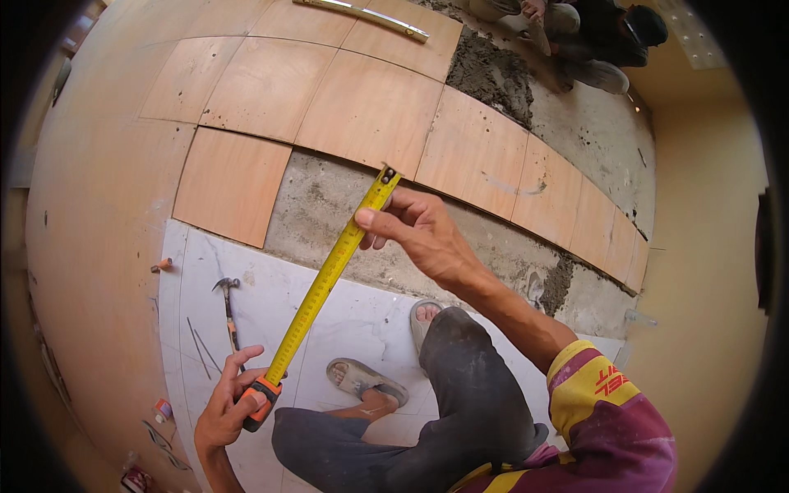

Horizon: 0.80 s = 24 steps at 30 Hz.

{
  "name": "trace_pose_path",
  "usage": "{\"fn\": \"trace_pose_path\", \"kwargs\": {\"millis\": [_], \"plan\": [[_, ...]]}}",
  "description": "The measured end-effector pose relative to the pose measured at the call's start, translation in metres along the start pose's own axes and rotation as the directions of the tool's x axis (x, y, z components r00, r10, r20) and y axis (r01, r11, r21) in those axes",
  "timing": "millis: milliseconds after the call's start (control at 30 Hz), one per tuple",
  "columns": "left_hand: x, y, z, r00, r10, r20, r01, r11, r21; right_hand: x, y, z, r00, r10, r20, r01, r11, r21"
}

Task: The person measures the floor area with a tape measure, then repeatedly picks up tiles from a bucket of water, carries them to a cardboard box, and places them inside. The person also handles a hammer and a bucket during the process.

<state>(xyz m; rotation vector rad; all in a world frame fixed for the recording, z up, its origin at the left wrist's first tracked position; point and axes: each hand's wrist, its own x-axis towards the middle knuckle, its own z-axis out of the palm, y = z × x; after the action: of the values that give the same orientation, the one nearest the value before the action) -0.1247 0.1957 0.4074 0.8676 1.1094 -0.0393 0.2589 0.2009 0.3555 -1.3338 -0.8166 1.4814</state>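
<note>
My left hand (230,403) grips an orange and black tape measure case (260,404) at the lower middle, with the yellow blade (316,292) drawn out diagonally up and to the right. My right hand (408,234) pinches the blade just below its metal end hook, thumb on top. The hook lies at the lower edge of a wood-look floor tile (366,111), beside a strip of bare grey screed (316,197). A single loose-edged tile (232,187) sits left of that strip. White marble-look flooring (205,255) runs beneath my legs and sandalled feet.
A claw hammer (227,292) and thin rods lie left of me, with a wooden-handled tool (160,264). A metal straightedge (357,16) rests on the upper tiles. Wet mortar (493,74) borders them. Another person (600,41) crouches at the upper right. A wall (707,164) stands on the right.
</note>
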Motion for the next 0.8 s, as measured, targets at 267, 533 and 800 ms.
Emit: {"fn": "trace_pose_path", "kwargs": {"millis": [267,533,800], "plan": [[-0.195,0.004,0.129,0.996,-0.079,-0.033,0.069,0.967,-0.245,-0.221,-0.059,0.153,0.925,0.2,0.324,-0.111,0.956,-0.273],[-0.381,-0.017,0.266,0.967,-0.134,-0.217,-0.017,0.815,-0.579,-0.403,-0.138,0.084,0.826,0.542,0.156,-0.471,0.816,-0.336],[-0.479,-0.004,0.256,0.892,0.084,-0.445,-0.452,0.216,-0.865,-0.464,-0.119,-0.116,0.858,0.139,-0.495,-0.514,0.241,-0.823]]}}
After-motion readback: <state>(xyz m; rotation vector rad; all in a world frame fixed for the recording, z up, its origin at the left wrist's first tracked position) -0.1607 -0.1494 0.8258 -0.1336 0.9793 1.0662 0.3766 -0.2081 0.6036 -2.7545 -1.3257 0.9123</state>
